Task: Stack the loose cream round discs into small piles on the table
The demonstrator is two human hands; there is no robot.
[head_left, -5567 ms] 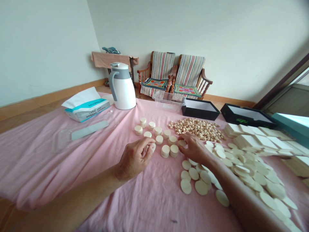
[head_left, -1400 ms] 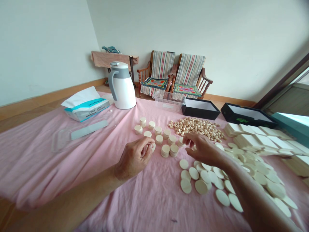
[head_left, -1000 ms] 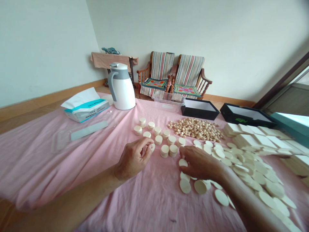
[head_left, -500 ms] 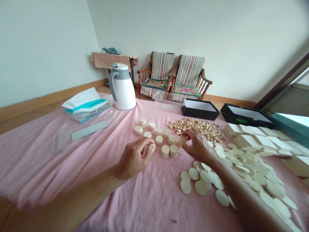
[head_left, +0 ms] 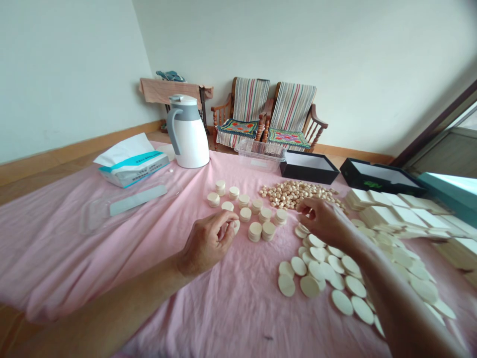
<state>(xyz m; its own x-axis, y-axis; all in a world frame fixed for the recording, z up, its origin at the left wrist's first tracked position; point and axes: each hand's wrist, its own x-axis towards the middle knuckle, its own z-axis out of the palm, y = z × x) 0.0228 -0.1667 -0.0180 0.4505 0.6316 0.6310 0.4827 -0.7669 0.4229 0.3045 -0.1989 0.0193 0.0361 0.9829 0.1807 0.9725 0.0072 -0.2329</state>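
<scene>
We saw pale walls [head_left: 223, 35] meeting in corner, orange-brown baseboard [head_left: 67, 150] below, brownish floor [head_left: 22, 186]. Against back wall we noted two wooden armchairs [head_left: 316, 115], striped covers [head_left: 293, 107], colourful seat pads [head_left: 238, 128]. Left of them, cloth-draped stand [head_left: 167, 91] held blue bundle [head_left: 170, 76]. At right we saw slanting dark frame [head_left: 434, 125], soft daylight.

Disc stacks [head_left: 245, 215] block the middle, nearer cloth [head_left: 234, 303] lies free

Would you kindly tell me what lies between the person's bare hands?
In the head view, short stacks of pale round wooden discs stand on pink cloth between left hand and right hand.
</scene>
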